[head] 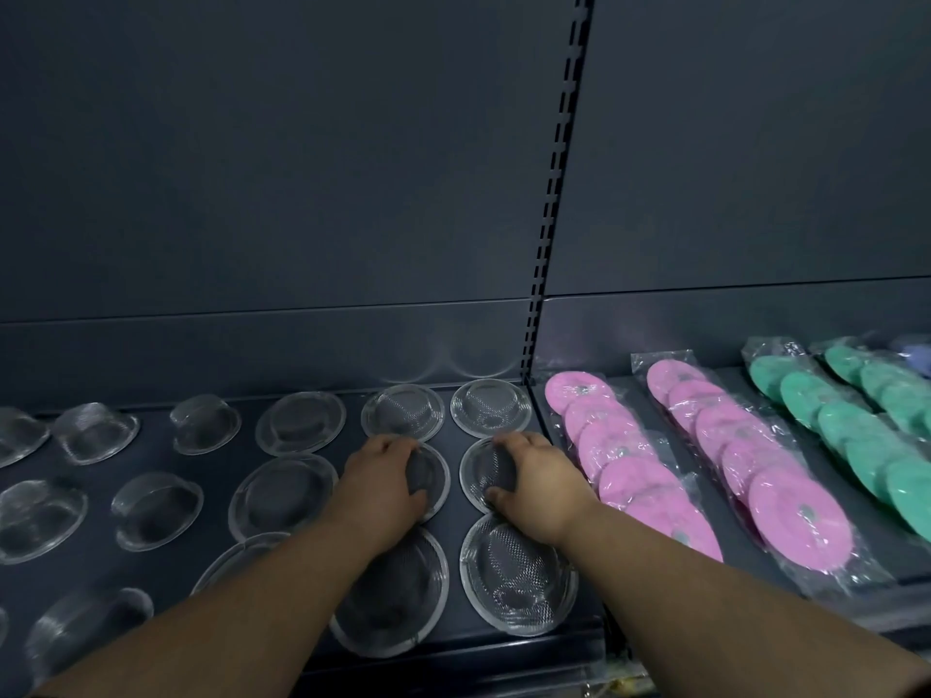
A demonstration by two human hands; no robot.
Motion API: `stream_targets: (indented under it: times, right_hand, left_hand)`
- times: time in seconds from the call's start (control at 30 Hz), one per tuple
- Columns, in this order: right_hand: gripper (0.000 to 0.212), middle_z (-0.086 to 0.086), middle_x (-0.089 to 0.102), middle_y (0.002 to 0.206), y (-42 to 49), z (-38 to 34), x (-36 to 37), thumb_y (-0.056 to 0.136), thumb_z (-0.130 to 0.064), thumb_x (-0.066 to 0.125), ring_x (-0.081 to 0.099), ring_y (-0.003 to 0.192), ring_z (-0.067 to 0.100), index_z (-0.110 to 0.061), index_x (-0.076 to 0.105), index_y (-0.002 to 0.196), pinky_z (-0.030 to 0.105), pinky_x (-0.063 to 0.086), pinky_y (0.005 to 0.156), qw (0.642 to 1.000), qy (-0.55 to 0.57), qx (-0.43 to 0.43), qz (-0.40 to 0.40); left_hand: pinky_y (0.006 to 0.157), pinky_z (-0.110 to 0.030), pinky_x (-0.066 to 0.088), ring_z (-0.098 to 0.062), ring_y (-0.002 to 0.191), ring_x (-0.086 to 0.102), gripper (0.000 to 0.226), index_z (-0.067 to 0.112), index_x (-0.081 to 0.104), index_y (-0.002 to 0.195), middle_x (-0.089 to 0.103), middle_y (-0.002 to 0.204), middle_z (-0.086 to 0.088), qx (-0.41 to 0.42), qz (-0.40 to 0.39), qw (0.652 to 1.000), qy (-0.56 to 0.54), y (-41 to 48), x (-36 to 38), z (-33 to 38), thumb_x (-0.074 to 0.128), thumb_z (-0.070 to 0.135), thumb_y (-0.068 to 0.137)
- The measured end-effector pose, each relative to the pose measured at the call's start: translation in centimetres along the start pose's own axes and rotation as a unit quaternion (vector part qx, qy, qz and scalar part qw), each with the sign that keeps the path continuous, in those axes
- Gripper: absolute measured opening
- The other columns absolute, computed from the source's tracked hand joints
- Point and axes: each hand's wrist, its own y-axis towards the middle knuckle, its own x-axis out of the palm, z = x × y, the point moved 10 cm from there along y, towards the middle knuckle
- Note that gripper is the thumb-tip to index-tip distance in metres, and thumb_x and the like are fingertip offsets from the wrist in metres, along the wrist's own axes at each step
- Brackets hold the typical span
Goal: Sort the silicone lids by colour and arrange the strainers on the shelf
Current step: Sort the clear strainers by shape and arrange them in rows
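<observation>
Nearest the front edge of the dark shelf (221, 460) lie two round mesh strainers, the front-left strainer (403, 602) partly under the left forearm and the front-right strainer (519, 576) beside it, close but apart. Just behind them, in the middle row, the left hand (383, 476) lies over the left strainer (434, 478), fingers curled down across its dome and thumb at its near side, gripping it. The right hand (534, 481) grips the right strainer (478, 473), fingers hooked over the far rim and thumb pressed at the near rim. Both strainers sit flat on the shelf, side by side with a narrow gap between them. Further left, more strainers (282, 491) stand in loose rows, some flat, some tilted. To the right, past the shelf joint, two clear packs of pink lids (629, 460) run front to back, with packs of green lids (856, 435) beyond them and a purple piece (917, 352) at the far corner, too small to make out. In the back row two rear strainers (403, 413) rest just before the back panel (302, 168), which a slotted upright (554, 193) divides.
</observation>
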Motion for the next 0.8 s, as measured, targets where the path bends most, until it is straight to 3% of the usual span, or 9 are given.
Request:
stream_targets:
  times: [0.3,0.43,0.6,0.8]
  right_hand:
    - [0.066,-0.002,0.040,0.140,0.7,0.5,-1.6,0.078,-0.050,0.067,0.043,0.128,0.019,-0.034,0.041,0.136,0.031,0.036,0.108,0.998,0.049,0.007,0.041]
    - [0.060,0.001,0.043,0.139,2.3,0.8,-2.6,0.082,-0.050,0.064,0.045,0.126,0.020,-0.026,0.045,0.134,0.027,0.036,0.106,0.997,0.042,0.018,0.060]
    - [0.060,0.003,0.035,0.148,5.0,0.3,-2.7,0.086,-0.046,0.060,0.040,0.132,0.025,-0.029,0.038,0.140,0.032,0.035,0.110,0.998,0.024,0.020,0.048]
    - [0.062,-0.001,0.011,0.159,8.1,0.0,-1.0,0.090,-0.047,0.052,0.022,0.143,0.026,-0.035,0.027,0.146,0.040,0.025,0.116,1.000,-0.011,0.017,-0.005]
  left_hand:
    - [0.107,-0.029,0.032,-0.021,0.130,0.036,0.067,0.022,0.041,0.138,0.036,0.142,0.001,0.009,0.030,0.999,-0.044,0.9,-0.7,0.3,0.066,0.043,0.080]
    - [0.109,-0.031,0.031,-0.023,0.129,0.038,0.059,0.018,0.045,0.135,0.039,0.142,-0.003,0.024,0.072,0.996,-0.037,2.5,-1.7,0.7,0.065,0.037,0.082]
    - [0.115,-0.028,0.015,-0.026,0.141,0.022,0.066,0.018,0.031,0.146,0.022,0.155,-0.007,0.017,0.078,0.997,-0.001,5.2,-2.1,0.4,0.059,0.035,0.088]
    - [0.118,-0.036,0.013,-0.032,0.143,0.012,0.065,0.028,0.022,0.150,0.004,0.159,-0.009,-0.018,0.042,0.999,0.001,7.9,-1.3,-1.3,0.051,0.041,0.093]
